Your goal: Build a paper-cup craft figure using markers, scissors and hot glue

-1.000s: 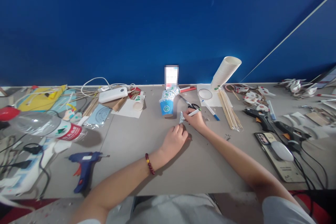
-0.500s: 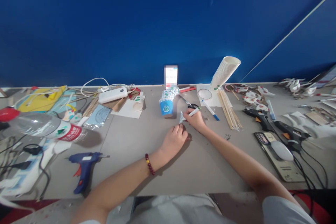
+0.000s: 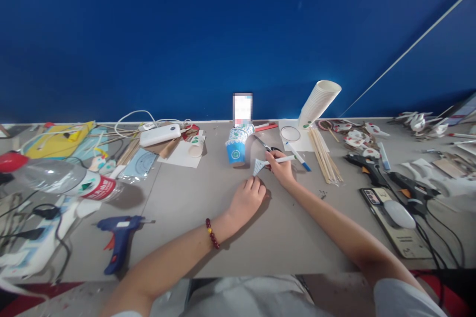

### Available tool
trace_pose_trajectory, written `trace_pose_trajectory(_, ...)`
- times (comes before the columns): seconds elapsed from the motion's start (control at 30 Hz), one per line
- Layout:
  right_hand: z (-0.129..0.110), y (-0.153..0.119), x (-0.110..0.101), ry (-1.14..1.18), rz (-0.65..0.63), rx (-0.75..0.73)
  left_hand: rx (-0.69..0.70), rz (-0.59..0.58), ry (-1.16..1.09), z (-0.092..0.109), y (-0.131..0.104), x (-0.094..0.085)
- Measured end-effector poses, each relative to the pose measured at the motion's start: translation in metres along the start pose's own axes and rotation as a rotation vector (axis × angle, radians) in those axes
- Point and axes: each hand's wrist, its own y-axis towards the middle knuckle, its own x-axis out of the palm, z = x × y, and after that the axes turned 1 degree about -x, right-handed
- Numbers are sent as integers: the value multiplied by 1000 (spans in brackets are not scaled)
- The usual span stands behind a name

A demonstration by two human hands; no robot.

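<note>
My right hand (image 3: 281, 170) is closed around a white marker (image 3: 285, 159), its tip pointing left at a small paper piece with blue lines (image 3: 258, 167). Just below that piece, my left hand (image 3: 248, 199) rests on the table with curled fingers; its fingertips meet the lower end of the paper, and the thumb is mostly hidden. Beyond the hands stands a blue decorated paper cup (image 3: 236, 152) with a white scalloped rim. Scissors (image 3: 269, 146) lie behind my right hand, partly covered by it. A blue-capped marker (image 3: 298, 156) lies to their right.
A tall stack of paper cups (image 3: 319, 101) leans at the back right, beside wooden sticks (image 3: 325, 156). A blue glue gun (image 3: 122, 240) and a plastic bottle (image 3: 55, 177) lie left. Black glue guns (image 3: 414, 190) and a phone (image 3: 394, 237) are at right.
My right hand has moved slightly right, away from the paper piece, and the marker now lies flatter. More of the lined paper shows. My left hand has stayed nearly still.
</note>
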Motion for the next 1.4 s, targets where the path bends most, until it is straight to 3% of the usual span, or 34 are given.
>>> trace_pose_trajectory(0.13, 0, 0, -2, 43, -65, 28, -40, 32, 1, 1, -1, 0)
trace_pose_trajectory(0.37, 6, 0, 0, 201, -43, 9, -31, 28, 24, -3, 0, -5)
trace_pose_trajectory(0.83, 0, 3, -2, 128, -177, 34, -72, 67, -13, -5, 0, 1)
trace_pose_trajectory(1.03, 5, 3, -1, 69, -108, 69, -70, 88, 6, -5, 1, -1)
trace_pose_trajectory(1.4, 1, 4, -1, -15, -154, 80, -77, 59, -19, -5, 1, -2)
